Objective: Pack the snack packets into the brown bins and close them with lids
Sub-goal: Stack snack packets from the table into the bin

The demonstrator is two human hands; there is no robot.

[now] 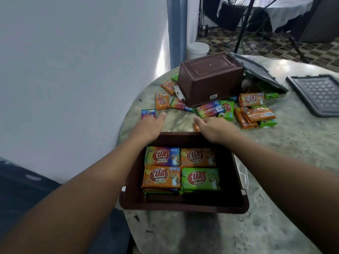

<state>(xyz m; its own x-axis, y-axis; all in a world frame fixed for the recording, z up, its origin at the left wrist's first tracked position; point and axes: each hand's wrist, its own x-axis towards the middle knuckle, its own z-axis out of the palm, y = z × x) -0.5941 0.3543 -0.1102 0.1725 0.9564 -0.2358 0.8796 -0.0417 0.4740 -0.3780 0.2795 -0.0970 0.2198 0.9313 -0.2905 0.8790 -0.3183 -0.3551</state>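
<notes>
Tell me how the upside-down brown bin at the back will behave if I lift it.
The upside-down bin probably lifts stiffly and lightly, looking like hollow moulded plastic. It rests unevenly on loose packets, so it may rock, and those packets will likely slide or scatter.

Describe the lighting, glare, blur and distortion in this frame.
Head view: wide-angle bending curves the table edge and stretches the forearms; daylight glare streaks the white wall beside the doorway; the near brown bin shades its own floor; the left hand and right hand look slightly soft.
</notes>
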